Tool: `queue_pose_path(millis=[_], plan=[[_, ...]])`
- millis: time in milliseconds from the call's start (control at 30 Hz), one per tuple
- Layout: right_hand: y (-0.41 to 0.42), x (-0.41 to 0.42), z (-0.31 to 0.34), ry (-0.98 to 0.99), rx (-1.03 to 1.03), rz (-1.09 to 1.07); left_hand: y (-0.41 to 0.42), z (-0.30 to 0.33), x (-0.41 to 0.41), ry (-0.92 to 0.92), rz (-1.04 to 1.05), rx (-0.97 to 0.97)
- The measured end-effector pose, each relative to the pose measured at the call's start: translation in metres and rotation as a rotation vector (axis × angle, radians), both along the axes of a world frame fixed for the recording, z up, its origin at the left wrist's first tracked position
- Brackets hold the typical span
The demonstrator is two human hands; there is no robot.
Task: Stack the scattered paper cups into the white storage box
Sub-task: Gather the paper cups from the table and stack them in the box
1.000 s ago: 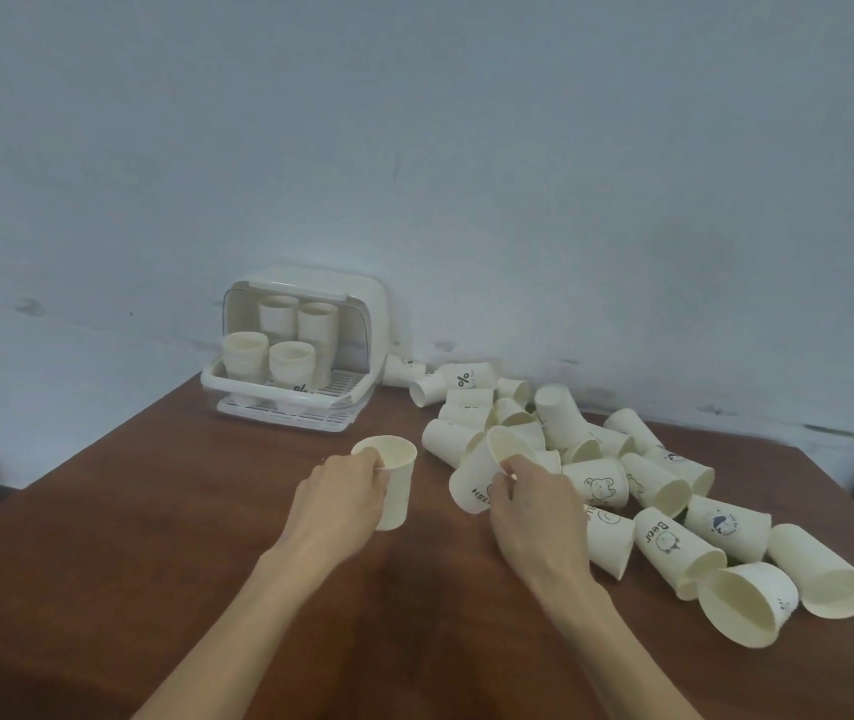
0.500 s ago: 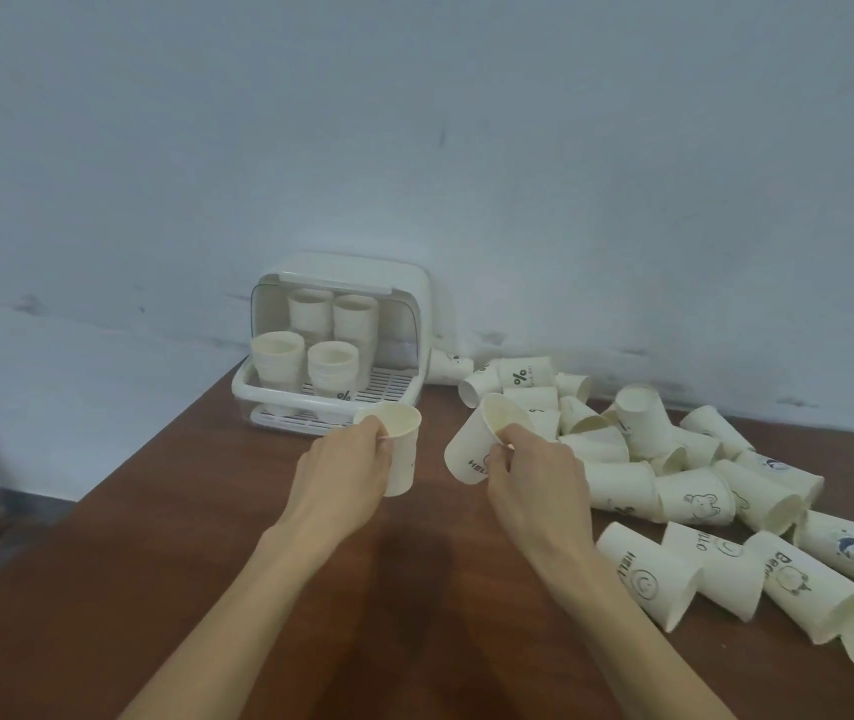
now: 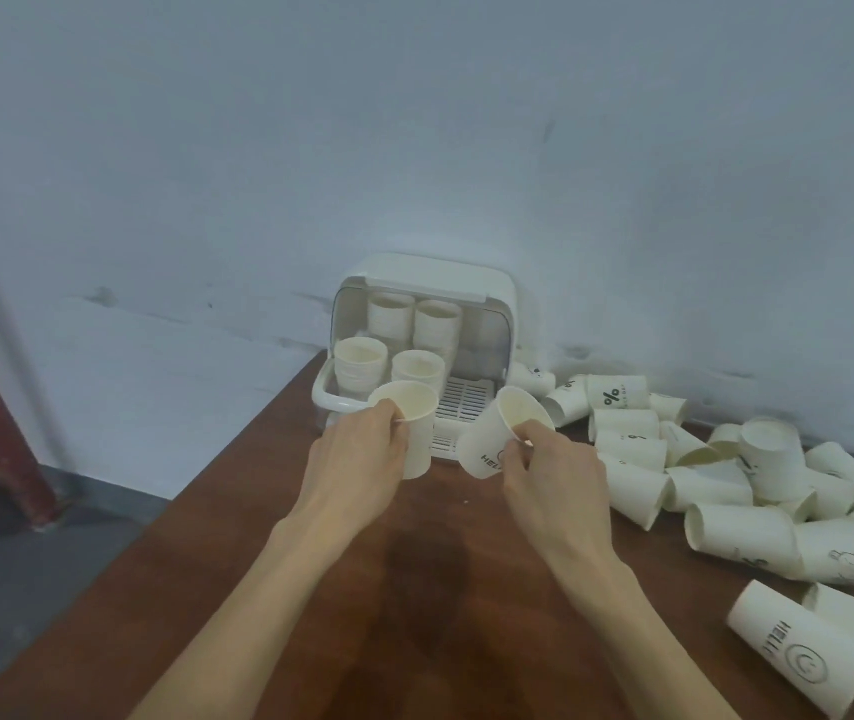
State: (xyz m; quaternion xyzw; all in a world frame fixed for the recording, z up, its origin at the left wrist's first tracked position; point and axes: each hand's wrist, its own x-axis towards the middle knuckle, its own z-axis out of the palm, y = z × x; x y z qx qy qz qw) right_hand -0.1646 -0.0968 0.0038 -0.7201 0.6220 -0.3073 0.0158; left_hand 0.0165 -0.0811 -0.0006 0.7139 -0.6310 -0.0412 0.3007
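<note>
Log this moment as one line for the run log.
left hand: holds upright cup | right hand: holds tilted cup | storage box: open, four stacks

Two forearms enter from the bottom edge, one from about 7 o'clock, the other from about 5 o'clock. Both are bare from the frame edge to the wrist: no sleeve or cuff is visible. The left hand (image 3: 357,454) and the right hand (image 3: 552,472) are bare and ungloved. No watch, band or ring can be seen on the sides facing the camera. Nails appear short; the frame is too soft to confirm finer detail. No other part of the person is in view.
</note>
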Motion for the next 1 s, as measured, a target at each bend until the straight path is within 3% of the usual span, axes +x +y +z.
queue_pose_path(millis=[567,1000], plan=[[-0.049,0.049,0.030,-0.162,-0.100,-0.027,-0.039,0.005,0.037,0.141,0.046,-0.159],[-0.062,0.041,0.034,-0.150,-0.151,0.082,-0.095,0.026,0.061,0.157,0.126,-0.298]])
